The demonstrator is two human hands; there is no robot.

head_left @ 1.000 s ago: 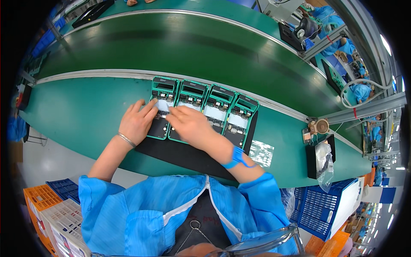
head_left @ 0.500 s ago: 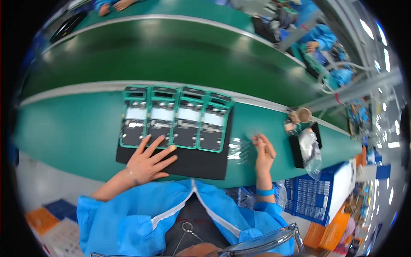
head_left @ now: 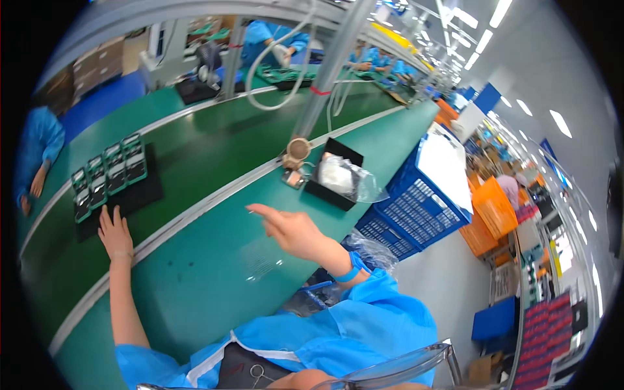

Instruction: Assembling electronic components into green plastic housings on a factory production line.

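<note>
Apparently, the step in hand is placing a loaded mat (head_left: 133, 200) on the belt (head_left: 208, 149): four green-framed units (head_left: 116, 172) sit on it in a slanting row, side by side, ahead of me and to my left, beyond the pale rail (head_left: 201, 209). My left hand (head_left: 116, 235) stretches across that rail, palm down, fingers extended and a little apart, the tips over the mat's near edge, just beside the units' near ends. It grasps nothing; whether the tips press on the mat, I can't tell. My right hand (head_left: 296, 234) is in the air over the bench (head_left: 201, 279), well apart from the units, index finger stretched out toward the left and the other fingers loosely curled. Something tiny might be at its fingertip, but it is too small to tell, so I can't say whether this hand is grasping or free. Below it a clear sheet (head_left: 263, 263) lies on the bench, catching the light; farther off stands a black box (head_left: 325, 195) with a plastic bag (head_left: 338, 177) in it. As I judge it, the next move calls for the left hand to lift away without nudging the row.
</note>
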